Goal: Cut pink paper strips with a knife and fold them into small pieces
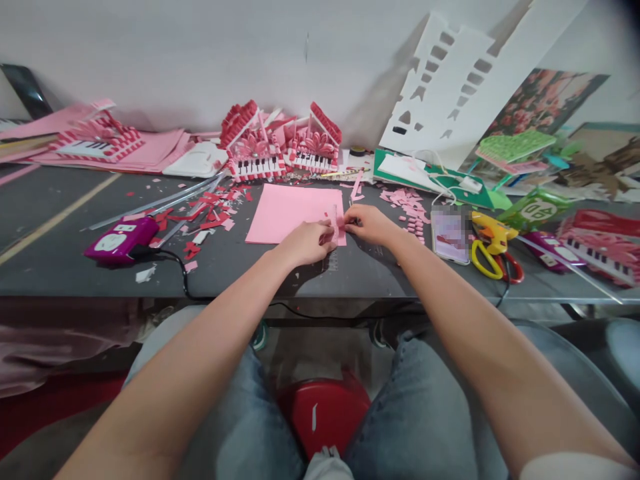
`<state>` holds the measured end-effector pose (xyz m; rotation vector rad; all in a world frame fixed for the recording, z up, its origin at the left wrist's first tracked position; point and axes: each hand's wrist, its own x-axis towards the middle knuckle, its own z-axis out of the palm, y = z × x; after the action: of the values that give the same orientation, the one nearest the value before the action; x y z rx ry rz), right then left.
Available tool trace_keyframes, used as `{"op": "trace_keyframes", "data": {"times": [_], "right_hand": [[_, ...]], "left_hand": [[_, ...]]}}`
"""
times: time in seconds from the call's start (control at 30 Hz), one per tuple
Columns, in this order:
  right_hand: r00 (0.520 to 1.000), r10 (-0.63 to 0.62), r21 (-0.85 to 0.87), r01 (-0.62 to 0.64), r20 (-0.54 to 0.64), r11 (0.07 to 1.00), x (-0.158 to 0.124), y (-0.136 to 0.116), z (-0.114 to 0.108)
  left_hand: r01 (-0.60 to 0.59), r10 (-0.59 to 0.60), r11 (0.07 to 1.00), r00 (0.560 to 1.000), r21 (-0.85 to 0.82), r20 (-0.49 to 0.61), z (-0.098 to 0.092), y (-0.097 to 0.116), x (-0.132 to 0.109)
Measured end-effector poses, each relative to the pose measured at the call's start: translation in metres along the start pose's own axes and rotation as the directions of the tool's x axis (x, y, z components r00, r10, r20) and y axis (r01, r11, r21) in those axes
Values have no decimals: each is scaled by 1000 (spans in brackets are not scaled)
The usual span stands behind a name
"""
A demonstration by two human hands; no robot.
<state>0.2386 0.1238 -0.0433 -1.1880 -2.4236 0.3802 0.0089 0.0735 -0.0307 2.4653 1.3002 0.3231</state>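
Observation:
A pink foam or paper sheet lies flat on the dark table. Across its right side runs a narrow clear ruler, partly covered by fingers. My left hand holds the ruler down with bent fingers, close to the sheet's lower right corner. Beside it, at the sheet's right edge, my right hand is closed in a pinch. A thin dark tip shows above those fingers, too small to name. Small pink pieces lie to the right of this hand.
Red and pink scraps and a purple device with a cable are at left. Pink piano models stand against the wall. To the right lie a phone, yellow scissors and a yellow glue gun.

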Motion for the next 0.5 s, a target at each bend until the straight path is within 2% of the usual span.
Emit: {"op": "trace_keyframes", "data": {"times": [0.27, 0.5], "right_hand": [[999, -36, 82, 39, -37, 996, -5, 3, 3], [998, 0, -14, -1, -66, 1000, 3, 2, 9]], "left_hand": [[-38, 38, 999, 999, 23, 1, 0, 0, 0], [-20, 19, 999, 1000, 49, 19, 0, 2, 1]]}}
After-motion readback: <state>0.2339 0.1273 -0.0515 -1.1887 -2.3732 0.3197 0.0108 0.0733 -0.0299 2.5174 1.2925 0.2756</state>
